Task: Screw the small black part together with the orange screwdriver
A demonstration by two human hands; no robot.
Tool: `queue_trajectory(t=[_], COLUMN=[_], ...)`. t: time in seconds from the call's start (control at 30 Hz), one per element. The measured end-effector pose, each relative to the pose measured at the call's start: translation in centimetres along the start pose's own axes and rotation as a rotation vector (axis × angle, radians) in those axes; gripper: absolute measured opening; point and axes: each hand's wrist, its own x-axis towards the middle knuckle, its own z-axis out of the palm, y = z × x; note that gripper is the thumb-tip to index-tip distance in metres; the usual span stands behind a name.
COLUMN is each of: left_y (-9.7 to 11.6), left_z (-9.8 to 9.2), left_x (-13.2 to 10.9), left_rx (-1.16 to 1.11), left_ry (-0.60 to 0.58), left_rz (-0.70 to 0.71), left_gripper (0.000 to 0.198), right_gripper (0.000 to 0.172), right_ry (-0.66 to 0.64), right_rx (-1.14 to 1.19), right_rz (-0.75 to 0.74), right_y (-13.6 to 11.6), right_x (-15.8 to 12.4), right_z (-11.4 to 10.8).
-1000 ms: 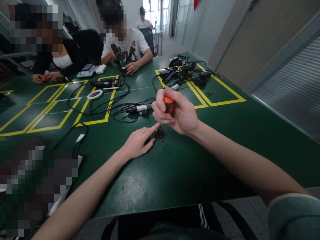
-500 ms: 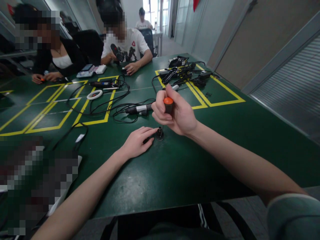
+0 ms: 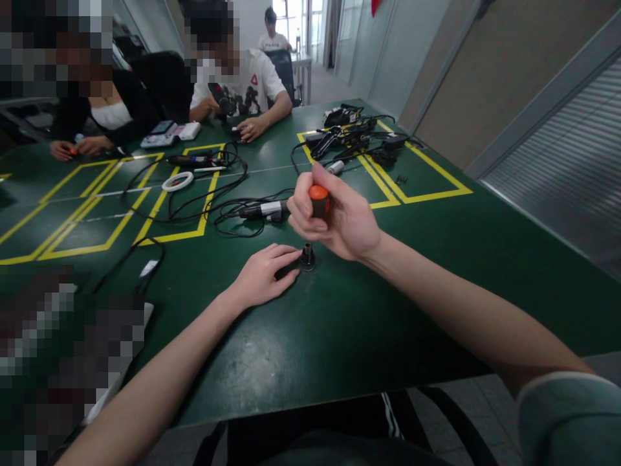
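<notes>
My right hand [image 3: 334,213] is wrapped round the handle of a screwdriver-like tool [image 3: 319,199] with an orange end. The tool's thin shaft, mostly hidden, points down toward a small dark round part [image 3: 307,259] that stands upright on the green table [image 3: 272,349]. Whether the tip touches it cannot be made out. My left hand [image 3: 266,275] rests on the table just left of this part, its fingertips at the part's side and its thumb apart from the fingers.
Beyond my hands lie a black and silver device [image 3: 264,210] with cables, a white ring [image 3: 178,181] and a pile of black cables [image 3: 359,136]. Pixelated objects lie at the left. Two people sit across the table; another is farther back.
The whole view has shifted slightly. My right hand with the tool has moved a little left and tilted slightly, while my left hand stays beside the dark part.
</notes>
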Motion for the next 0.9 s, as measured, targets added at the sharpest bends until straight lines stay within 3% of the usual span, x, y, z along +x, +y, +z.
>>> queue_trajectory(t=[0.27,0.6,0.8,0.9], left_y=[0.27,0.34,0.35,0.32], left_z=[-0.12,-0.20,-0.10,-0.10], left_x=[0.06,0.06,0.06,0.14], left_rx=[-0.049,-0.073,-0.046,-0.035], left_ry=[0.019,0.005,0.006,-0.010], left_rz=[-0.009,-0.027,-0.024,-0.015], left_gripper=[0.029,0.024,0.032,0.035], right_gripper=[0.029,0.054,0.028,0.031], right_ry=[-0.024,-0.042,-0.034,-0.033], right_rx=[0.016,-0.021,0.023,0.026], right_rz=[-0.105,0.029,-0.062,-0.088], right_y=[0.07,-0.05,0.02,-0.09], right_x=[-0.35,-0.31,-0.50,-0.25], right_z=[-0.05,0.49,0.15,0.00])
